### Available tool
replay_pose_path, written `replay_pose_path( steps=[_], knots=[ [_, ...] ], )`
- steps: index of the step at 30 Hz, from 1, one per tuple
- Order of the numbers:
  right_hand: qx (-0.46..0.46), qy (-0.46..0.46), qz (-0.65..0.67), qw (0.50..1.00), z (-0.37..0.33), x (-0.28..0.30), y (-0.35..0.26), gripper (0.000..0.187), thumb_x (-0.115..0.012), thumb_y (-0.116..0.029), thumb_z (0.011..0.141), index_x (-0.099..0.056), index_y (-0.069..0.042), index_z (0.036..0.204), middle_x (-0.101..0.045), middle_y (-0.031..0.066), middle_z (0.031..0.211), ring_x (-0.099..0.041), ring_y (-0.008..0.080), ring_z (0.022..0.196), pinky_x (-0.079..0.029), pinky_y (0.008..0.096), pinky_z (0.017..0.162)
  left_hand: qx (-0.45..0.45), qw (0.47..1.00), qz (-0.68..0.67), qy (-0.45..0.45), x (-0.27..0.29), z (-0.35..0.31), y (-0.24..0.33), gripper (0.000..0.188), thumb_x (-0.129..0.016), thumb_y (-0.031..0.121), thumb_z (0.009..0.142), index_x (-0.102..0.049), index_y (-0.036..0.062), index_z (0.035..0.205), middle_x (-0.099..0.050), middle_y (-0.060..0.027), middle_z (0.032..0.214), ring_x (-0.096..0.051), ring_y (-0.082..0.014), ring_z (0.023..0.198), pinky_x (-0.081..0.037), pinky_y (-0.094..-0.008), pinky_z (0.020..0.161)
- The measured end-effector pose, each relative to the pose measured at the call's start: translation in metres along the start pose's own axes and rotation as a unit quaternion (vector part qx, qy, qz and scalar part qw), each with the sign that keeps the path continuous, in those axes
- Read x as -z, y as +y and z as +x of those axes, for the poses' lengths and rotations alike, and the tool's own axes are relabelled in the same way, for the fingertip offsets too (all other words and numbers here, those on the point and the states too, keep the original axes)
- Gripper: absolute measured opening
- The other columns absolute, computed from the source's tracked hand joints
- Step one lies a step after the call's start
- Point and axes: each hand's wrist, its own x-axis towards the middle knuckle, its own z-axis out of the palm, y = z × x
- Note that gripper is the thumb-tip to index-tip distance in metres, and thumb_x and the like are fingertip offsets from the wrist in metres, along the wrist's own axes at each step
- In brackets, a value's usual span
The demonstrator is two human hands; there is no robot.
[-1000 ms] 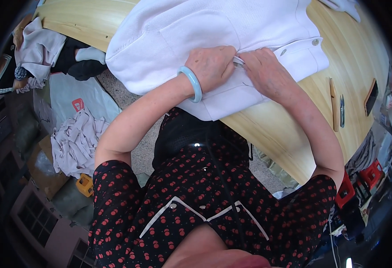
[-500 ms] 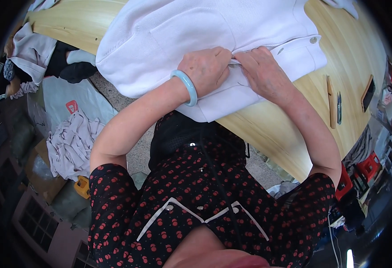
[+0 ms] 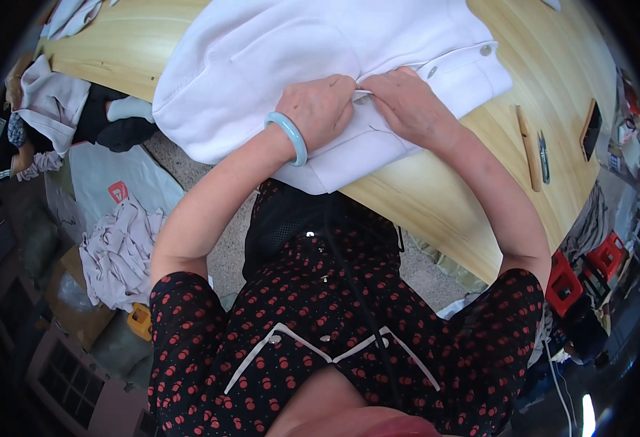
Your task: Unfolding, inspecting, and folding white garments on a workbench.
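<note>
Hands at work on a garment; clock directions are taken from the fingertips. The fingers of the left hand (image 3: 316, 109) and right hand (image 3: 409, 109) are bent narrow, each pinching the edge of the white garment (image 3: 269, 51), a button between them. The garment lies beneath both hands, its bulk toward 11 o'clock, with two further buttons (image 3: 486, 50) between 2 and 3. A pale blue bangle (image 3: 288, 138) rings the left wrist. On the wooden table (image 3: 564, 58), between 3 and 4, lie a slender wooden tool (image 3: 529, 149) and thread snips (image 3: 544, 156), with a phone-like slab (image 3: 591, 131) at 3. Between 8 and 9, a whitish bag (image 3: 108, 167) lies flat; whether the crumpled cloth (image 3: 119, 255) at 8 lies in or on it cannot be told. Nearby, cardboard (image 3: 90, 313) bears clear plastic (image 3: 74, 293).
</note>
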Motion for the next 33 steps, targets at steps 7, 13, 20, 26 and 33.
replay_pose_path(
  steps=[7,13,20,26,33],
  knots=[
    [-0.026,-0.002,0.005,1.000,-0.004,0.001,-0.007,0.021,-0.054,-0.008,0.087,-0.057,-0.001,0.106,-0.063,0.0135,0.097,-0.057,0.0293,0.087,-0.042,0.0376,0.083,0.074,0.995,-0.054,-0.031,0.005,0.003,-0.004,0.013,-0.048,0.014,0.085,-0.054,0.0022,0.087,-0.061,-0.0174,0.077,-0.059,-0.0366,0.069,-0.046,-0.0463,0.064],
    [0.017,0.056,0.005,0.998,-0.002,-0.002,-0.013,0.015,-0.049,-0.009,0.089,-0.058,-0.003,0.099,-0.061,0.0132,0.081,-0.059,0.0286,0.083,-0.041,0.0379,0.080,0.011,0.995,-0.071,0.065,0.004,-0.013,0.001,0.012,-0.048,0.013,0.086,-0.053,0.0033,0.084,-0.058,-0.0155,0.079,-0.059,-0.0336,0.071,-0.048,-0.0435,0.064],
    [0.009,0.010,-0.037,0.999,0.002,0.002,-0.013,0.014,-0.049,-0.005,0.085,-0.059,-0.002,0.094,-0.062,0.0142,0.082,-0.060,0.0279,0.083,-0.041,0.0381,0.080,0.001,0.993,0.109,0.053,-0.003,-0.014,0.014,0.008,-0.049,0.005,0.078,-0.050,0.0044,0.086,-0.052,-0.0115,0.080,-0.057,-0.0273,0.076,-0.048,-0.0378,0.065],
    [-0.030,-0.063,-0.069,0.995,0.008,0.011,-0.017,0.011,-0.052,-0.006,0.086,-0.057,-0.001,0.093,-0.062,0.0156,0.077,-0.059,0.0319,0.079,-0.043,0.0392,0.080,0.002,0.990,0.123,0.064,-0.006,-0.015,0.018,0.009,-0.050,0.004,0.076,-0.050,0.0037,0.084,-0.052,-0.0116,0.080,-0.055,-0.0267,0.076,-0.047,-0.0360,0.067],
    [0.007,-0.039,-0.077,0.996,0.010,0.012,-0.019,0.006,-0.049,0.001,0.077,-0.054,0.002,0.080,-0.059,0.0185,0.063,-0.059,0.0362,0.066,-0.045,0.0429,0.070,0.028,0.993,0.107,0.041,-0.005,-0.012,0.016,0.008,-0.049,0.004,0.077,-0.049,0.0045,0.085,-0.054,-0.0114,0.083,-0.058,-0.0275,0.078,-0.048,-0.0380,0.067]
  ],
)
